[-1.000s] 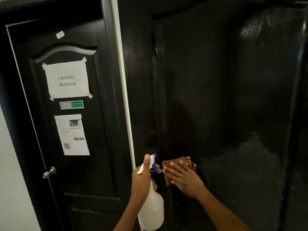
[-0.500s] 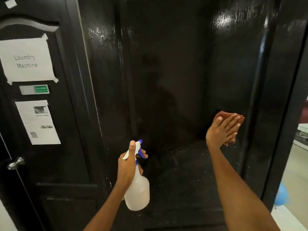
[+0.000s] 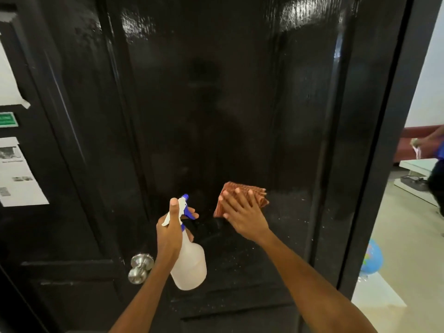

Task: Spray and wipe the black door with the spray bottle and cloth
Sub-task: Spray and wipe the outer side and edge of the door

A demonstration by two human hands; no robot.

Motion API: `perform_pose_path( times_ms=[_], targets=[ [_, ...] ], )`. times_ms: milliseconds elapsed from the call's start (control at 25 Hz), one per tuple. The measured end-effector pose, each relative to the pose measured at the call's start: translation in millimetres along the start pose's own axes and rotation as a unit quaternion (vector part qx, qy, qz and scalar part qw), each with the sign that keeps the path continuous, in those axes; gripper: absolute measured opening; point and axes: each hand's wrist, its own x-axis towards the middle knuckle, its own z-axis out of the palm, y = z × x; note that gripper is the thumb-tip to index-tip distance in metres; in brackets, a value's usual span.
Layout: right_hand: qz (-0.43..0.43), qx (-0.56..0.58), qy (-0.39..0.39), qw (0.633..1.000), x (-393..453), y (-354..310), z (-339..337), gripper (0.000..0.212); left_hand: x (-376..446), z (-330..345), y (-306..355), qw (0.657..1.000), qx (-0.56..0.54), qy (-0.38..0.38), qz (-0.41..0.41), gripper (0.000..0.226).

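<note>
Brown folded cloth (image 3: 242, 197) is pressed flat-fingered by right hand (image 3: 242, 213), translucent plastic spray bottle (image 3: 189, 263) gripped by left hand (image 3: 170, 234); glossy black door (image 3: 216, 104) could get streaked.

Pale floor (image 3: 406, 239), white wall (image 3: 430, 87) (right), globe (image 3: 372, 260)

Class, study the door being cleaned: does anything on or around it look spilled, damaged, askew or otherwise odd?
Nothing looks damaged. White droplet specks dot the black door below and beside the cloth, which fits spray not yet wiped. The spray bottle is held upright, not leaking.
</note>
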Motion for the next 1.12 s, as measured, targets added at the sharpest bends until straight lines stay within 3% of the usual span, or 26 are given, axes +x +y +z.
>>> perform_pose_path(
  times_ms=[80,120,240,360,560,720,800,880,1080,1120],
  targets=[
    [-0.095,-0.037,-0.059,0.993,-35.5,23.4,6.2,0.069,-7.8,20.9,-7.6,1.000,-0.001,-0.006,-0.009,0.069],
    [-0.084,-0.039,-0.065,0.994,-48.3,40.4,4.6,0.068,-11.8,31.8,-10.6,1.000,-0.004,-0.010,-0.014,0.069],
    [0.101,0.003,-0.048,0.994,-75.8,103.6,-18.3,0.068,-22.3,66.9,-16.9,0.999,-0.009,-0.023,-0.032,0.068],
    [0.252,0.059,-0.003,0.966,-80.5,161.9,-49.3,0.068,-28.8,101.7,-20.1,0.998,-0.013,-0.040,-0.054,0.069],
    [0.352,0.085,0.050,0.931,-38.2,169.6,-69.8,0.070,-33.2,160.0,-16.1,0.996,-0.016,-0.061,-0.060,0.071],
    [0.327,0.138,-0.017,0.935,-104.1,157.8,-31.7,0.071,-40.1,197.4,-12.9,0.996,-0.018,-0.062,-0.063,0.069],
    [0.395,0.183,-0.078,0.897,-166.9,134.9,0.7,0.072,-47.4,212.1,-16.9,0.994,-0.025,-0.067,-0.080,0.069],
    [0.482,0.254,-0.086,0.834,-198.6,109.3,26.6,0.072,-54.9,224.2,-21.5,0.992,-0.018,-0.072,-0.098,0.072],
    [0.677,0.335,0.080,0.650,-130.2,108.1,8.5,0.086,-63.7,238.2,-24.6,0.992,-0.013,-0.080,-0.101,0.069],
    [0.691,0.318,0.109,0.640,-117.1,121.7,1.5,0.089,-63.7,239.4,-24.7,0.992,-0.012,-0.080,-0.098,0.068]
  ],
)
